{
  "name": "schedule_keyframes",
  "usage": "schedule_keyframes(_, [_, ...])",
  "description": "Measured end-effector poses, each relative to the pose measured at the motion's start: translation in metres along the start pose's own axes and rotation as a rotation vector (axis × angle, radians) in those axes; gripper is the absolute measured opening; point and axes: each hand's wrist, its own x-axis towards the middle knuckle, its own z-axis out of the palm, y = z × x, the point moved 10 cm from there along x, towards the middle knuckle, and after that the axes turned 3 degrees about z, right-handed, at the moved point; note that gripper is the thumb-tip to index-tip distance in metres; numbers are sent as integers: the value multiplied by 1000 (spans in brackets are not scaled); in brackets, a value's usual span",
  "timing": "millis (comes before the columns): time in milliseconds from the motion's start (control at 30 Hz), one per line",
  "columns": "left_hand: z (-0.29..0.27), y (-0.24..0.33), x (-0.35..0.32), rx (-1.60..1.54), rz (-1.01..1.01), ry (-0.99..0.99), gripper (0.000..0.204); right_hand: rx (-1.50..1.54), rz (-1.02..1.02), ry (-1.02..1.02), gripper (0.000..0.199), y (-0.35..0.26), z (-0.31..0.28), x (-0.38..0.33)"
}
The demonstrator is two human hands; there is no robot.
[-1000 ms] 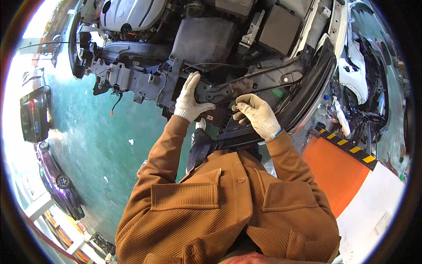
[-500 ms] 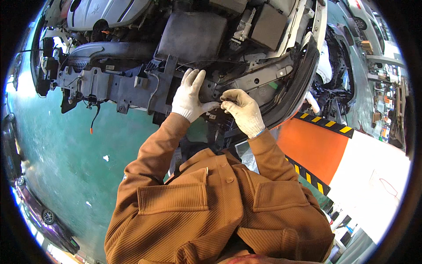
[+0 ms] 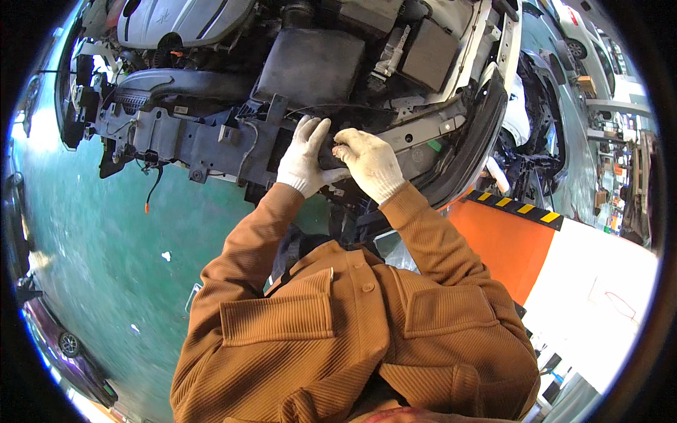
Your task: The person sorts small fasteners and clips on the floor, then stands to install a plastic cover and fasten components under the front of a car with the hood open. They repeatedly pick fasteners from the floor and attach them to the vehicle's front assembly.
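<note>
Seeing the grey front panel (image 3: 194,144) mounted across the exposed engine bay (image 3: 468,62), left hand (image 3: 302,162) spread near its end, right hand (image 3: 370,161) curled pinch-like (can't tell on what), so honestly no clue how much remains.

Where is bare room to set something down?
Mostly bare: green floor between the grey crossmember and purple car; the large black box's top, beyond the left hand. Crowded: around the right hand, beside the grey rail.

Bright light glares off the green floor (image 3: 141,247) and white panel (image 3: 592,296) — edges bend toward the rim.
</note>
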Motion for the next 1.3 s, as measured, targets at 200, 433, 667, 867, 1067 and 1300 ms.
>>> schedule_keyframes(200, [1,-2,-2,-22,24,37,116,-235,-138,-1,22,-11,9,11])
schedule_keyframes(433, [5,-5,-2,-82,56,55,118,-472,-150,-47,20,-22,22,17])
schedule_keyframes(667, [10,-7,-6,-73,81,59,122,-515,-144,19,28,-26,8,13])
schedule_keyframes(867, [8,-2,-3,-31,102,55,119,-356,-134,121,33,-16,3,8])
schedule_keyframes(1067, [6,-2,-4,-24,-2,-2,116,23,-189,121,28,-3,-4,1])
schedule_keyframes(1300, [-3,6,-6,-47,4,7,119,75,-230,176,15,5,-2,1])
